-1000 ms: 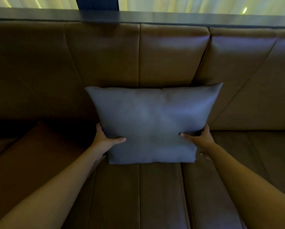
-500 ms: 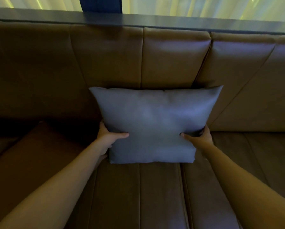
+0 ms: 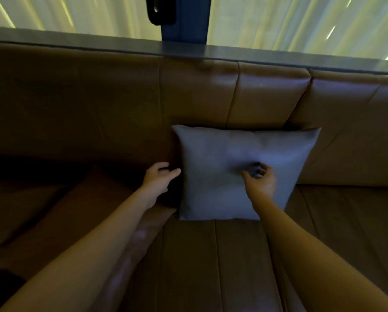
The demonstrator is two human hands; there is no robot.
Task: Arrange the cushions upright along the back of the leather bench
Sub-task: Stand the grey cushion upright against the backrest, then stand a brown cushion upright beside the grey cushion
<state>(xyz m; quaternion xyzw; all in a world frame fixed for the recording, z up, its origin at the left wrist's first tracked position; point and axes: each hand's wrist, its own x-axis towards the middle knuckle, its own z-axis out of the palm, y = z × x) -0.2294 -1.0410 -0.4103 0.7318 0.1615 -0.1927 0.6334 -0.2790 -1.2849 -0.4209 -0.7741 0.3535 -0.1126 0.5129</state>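
A blue-grey square cushion (image 3: 222, 158) stands upright on the brown leather bench seat (image 3: 211, 255), leaning against the backrest (image 3: 197, 93). My left hand (image 3: 158, 177) hovers just off the cushion's left edge, fingers curled and apart, holding nothing. My right hand (image 3: 259, 181) is in front of the cushion's lower middle, fingers spread, fingertips at or near the fabric without a grip. A brown leather cushion (image 3: 60, 217) lies flat on the seat to the left, partly under my left forearm.
A dark ledge (image 3: 233, 52) runs along the top of the backrest, with pale curtains (image 3: 289, 21) and a dark window post (image 3: 184, 16) behind it. Bench seat extends to the right of the cushion.
Both hands have let go of the blue-grey cushion's lower sides. The left hand pulled off to the left; the right hand moved to the cushion's front. The view shifted left and up.
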